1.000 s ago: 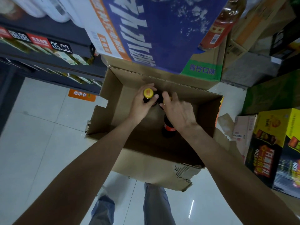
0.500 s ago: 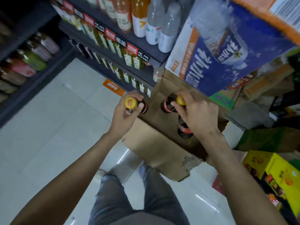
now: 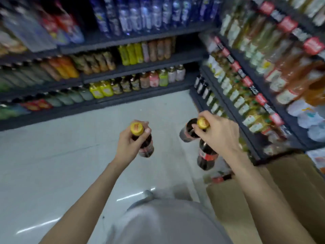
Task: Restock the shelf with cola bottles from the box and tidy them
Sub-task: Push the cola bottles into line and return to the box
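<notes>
Head: cola bottles (image 3: 145, 145) seemingly upright, caps up, in both hands

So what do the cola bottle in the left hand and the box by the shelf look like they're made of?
Cola bottle: likely clear glossy plastic, dark liquid showing through, yellow cap probably plastic. Box: brown matte corrugated cardboard by its look, though blurred.

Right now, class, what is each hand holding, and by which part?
The left hand grips one cola bottle by its neck, under the yellow cap. The right hand holds two cola bottles by their necks.
</notes>
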`<state>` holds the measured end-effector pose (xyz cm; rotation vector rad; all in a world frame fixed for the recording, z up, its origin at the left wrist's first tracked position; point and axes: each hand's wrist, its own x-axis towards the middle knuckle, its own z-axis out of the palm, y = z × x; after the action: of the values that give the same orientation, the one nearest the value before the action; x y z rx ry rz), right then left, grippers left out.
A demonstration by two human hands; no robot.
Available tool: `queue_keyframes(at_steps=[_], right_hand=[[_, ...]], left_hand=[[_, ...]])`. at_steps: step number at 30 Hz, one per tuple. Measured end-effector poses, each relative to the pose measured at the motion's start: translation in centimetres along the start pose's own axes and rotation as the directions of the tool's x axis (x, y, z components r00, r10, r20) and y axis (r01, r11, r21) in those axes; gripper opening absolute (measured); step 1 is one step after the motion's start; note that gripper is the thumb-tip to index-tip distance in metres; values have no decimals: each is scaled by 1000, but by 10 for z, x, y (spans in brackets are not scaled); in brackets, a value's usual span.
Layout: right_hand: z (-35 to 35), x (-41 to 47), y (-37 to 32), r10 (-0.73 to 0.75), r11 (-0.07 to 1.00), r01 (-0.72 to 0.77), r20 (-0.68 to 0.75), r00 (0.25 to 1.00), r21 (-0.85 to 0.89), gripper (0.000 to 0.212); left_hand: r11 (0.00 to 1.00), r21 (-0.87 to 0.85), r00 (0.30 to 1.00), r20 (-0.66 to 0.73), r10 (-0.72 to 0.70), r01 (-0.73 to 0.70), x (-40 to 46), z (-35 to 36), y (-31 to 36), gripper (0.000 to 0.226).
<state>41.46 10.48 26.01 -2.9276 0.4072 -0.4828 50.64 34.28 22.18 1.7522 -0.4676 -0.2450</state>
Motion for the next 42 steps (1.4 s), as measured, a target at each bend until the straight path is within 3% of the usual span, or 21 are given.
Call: queue_keyframes(at_steps=[4, 7, 10, 13, 15, 17, 22, 27, 33, 37, 42], right_hand=[[54, 66, -110, -118, 979, 105, 63, 991, 176, 28], [90, 112, -194, -295, 918, 265, 62, 953, 296, 27], [121, 155, -277, -460, 819, 443, -44, 887, 364, 33], [145, 202, -359, -558, 732, 536, -82, 826, 420, 33], [161, 232, -415, -625, 668, 603, -112, 773, 435, 28], [178, 265, -475, -693, 589, 664, -135, 709, 461, 25], [195, 333, -575, -755, 483, 716, -175, 632, 505, 24], [200, 409, -677, -739, 470, 731, -232, 632, 495, 23], [218, 480, -774, -617, 596, 673, -286, 733, 439, 27], [223, 518, -820, -479, 708, 566, -302, 824, 423, 26], [226, 567, -860, -391, 793, 490, -314, 865, 361, 24]], left_hand=[[999, 14, 986, -163, -38, 41, 0, -117, -19, 6], [994, 40, 916, -394, -74, 97, 4, -191, -32, 26], [982, 49, 702, -705, -94, 181, 10, -256, -47, 42], [981, 6, 440, -894, -83, 195, 24, -320, -57, 28], [985, -3, 338, -939, -62, 172, 36, -366, -62, 18], [991, 10, 300, -953, -31, 136, 52, -421, -69, 13], [990, 103, 325, -943, 67, 95, 97, -531, -71, 17], [970, 241, 376, -901, 216, 19, 160, -659, -74, 23], [944, 312, 477, -817, 323, -105, 255, -797, -94, 31], [945, 291, 475, -816, 328, -153, 329, -868, -83, 33], [929, 296, 594, -715, 369, -221, 420, -931, -71, 43]])
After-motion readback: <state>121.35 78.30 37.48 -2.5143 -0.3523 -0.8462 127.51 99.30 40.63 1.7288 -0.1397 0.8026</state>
